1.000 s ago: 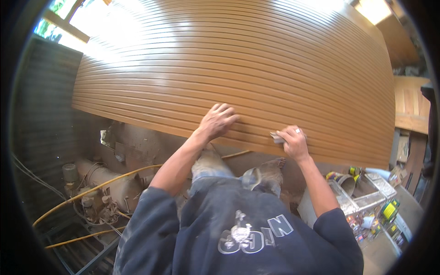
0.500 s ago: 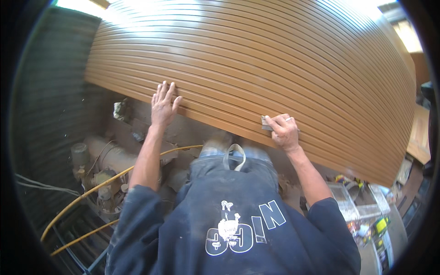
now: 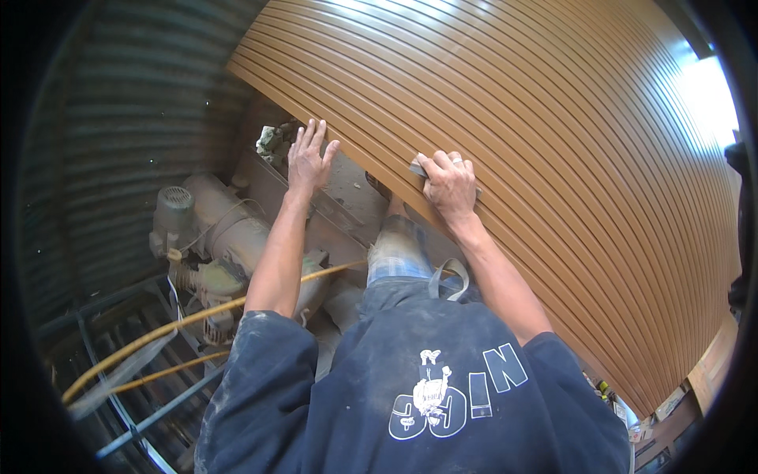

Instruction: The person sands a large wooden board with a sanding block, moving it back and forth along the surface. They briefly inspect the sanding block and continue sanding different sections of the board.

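Observation:
A large brown panel [image 3: 553, 134] with many fine parallel grooves fills the upper right. My left hand [image 3: 308, 156] lies flat with fingers spread at the panel's lower edge, holding nothing. My right hand [image 3: 448, 183] presses a small grey piece, like sanding paper [image 3: 417, 166], against the panel near that same edge. My dark printed shirt [image 3: 410, 387] and one knee [image 3: 399, 245] show below.
A dusty old machine with a motor [image 3: 207, 237] sits below the panel at left. A yellow hose [image 3: 197, 316] crosses it. Corrugated metal wall [image 3: 118, 142] stands on the left. A metal frame [image 3: 126, 371] lies at lower left. Boxes [image 3: 671, 403] sit at lower right.
My view has swung left, so the panel now runs off to the right. My left hand has slid left along the panel's edge and opened flat; my right hand keeps pressing the grey piece.

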A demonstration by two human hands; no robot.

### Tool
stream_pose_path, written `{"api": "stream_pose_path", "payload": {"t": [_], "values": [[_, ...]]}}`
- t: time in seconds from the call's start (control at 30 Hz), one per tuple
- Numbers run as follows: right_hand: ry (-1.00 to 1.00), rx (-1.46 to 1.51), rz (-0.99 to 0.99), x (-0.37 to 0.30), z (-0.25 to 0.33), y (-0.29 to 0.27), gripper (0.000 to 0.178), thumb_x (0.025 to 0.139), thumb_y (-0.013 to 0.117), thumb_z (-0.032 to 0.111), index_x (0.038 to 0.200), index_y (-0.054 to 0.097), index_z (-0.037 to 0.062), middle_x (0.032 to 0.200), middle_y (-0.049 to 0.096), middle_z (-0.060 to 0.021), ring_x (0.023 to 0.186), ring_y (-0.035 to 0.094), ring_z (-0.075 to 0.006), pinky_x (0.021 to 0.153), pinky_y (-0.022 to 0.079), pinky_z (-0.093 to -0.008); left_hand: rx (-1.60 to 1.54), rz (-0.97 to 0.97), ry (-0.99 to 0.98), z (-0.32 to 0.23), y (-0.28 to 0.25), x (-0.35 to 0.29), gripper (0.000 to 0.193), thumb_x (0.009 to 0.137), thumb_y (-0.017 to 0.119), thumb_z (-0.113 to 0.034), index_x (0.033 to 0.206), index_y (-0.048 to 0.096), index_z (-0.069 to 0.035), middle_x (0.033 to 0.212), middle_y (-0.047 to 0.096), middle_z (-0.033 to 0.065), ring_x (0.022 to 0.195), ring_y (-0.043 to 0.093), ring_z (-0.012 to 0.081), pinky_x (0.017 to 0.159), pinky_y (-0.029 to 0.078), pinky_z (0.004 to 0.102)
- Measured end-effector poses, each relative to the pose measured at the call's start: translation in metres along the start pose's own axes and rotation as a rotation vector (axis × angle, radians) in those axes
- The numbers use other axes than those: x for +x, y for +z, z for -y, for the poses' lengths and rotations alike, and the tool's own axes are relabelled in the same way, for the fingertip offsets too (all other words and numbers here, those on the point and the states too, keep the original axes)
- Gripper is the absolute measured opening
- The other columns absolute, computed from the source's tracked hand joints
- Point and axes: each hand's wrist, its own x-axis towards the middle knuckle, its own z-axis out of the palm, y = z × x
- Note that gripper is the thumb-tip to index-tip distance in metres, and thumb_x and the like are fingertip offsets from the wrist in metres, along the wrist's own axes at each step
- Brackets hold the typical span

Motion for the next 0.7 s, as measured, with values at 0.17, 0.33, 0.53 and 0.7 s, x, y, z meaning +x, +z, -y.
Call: {"api": "stream_pose_path", "payload": {"t": [0.17,0.33,0.53,0.7], "values": [[0.061,0.022,0.118,0.010,0.013,-0.008,0.022,0.088,0.068,0.013,0.105,0.079,0.0174,0.097,0.071,-0.0032,0.097,0.070,-0.0281,0.079,0.051,-0.0440,0.099,-0.017,-0.062,-0.001,-0.033,0.016,0.067,0.106,0.055,-0.055,0.162,0.048,-0.018,0.171,0.039,0.0129,0.157,0.035,0.0402,0.126,0.030,0.0550],[0.232,-0.027,-0.070,0.000,-0.010,-0.033,0.024,0.086,0.069,0.011,0.105,0.080,0.0190,0.094,0.070,-0.0016,0.093,0.068,-0.0265,0.079,0.052,-0.0437,-0.071,-0.121,0.279,-0.070,-0.015,0.033,0.067,0.105,0.059,-0.051,0.160,0.050,-0.014,0.167,0.044,0.0155,0.154,0.038,0.0446,0.123,0.035,0.0560],[0.216,0.016,-0.005,0.009,-0.021,-0.010,0.026,0.085,0.070,0.011,0.109,0.080,0.0182,0.098,0.071,-0.0012,0.096,0.067,-0.0265,0.083,0.052,-0.0442,-0.195,0.039,0.170,-0.113,0.024,-0.042,0.075,0.101,0.065,-0.048,0.164,0.044,-0.014,0.171,0.038,0.0154,0.152,0.042,0.0449,0.121,0.037,0.0584],[0.176,0.055,0.091,0.051,-0.011,0.025,0.021,0.086,0.069,0.012,0.105,0.077,0.0171,0.103,0.069,-0.0027,0.101,0.067,-0.0283,0.085,0.052,-0.0454,-0.331,0.082,0.147,-0.151,0.006,-0.071,0.079,0.097,0.071,-0.041,0.164,0.042,-0.010,0.171,0.035,0.0202,0.149,0.045,0.0455,0.115,0.047,0.0531]]}}
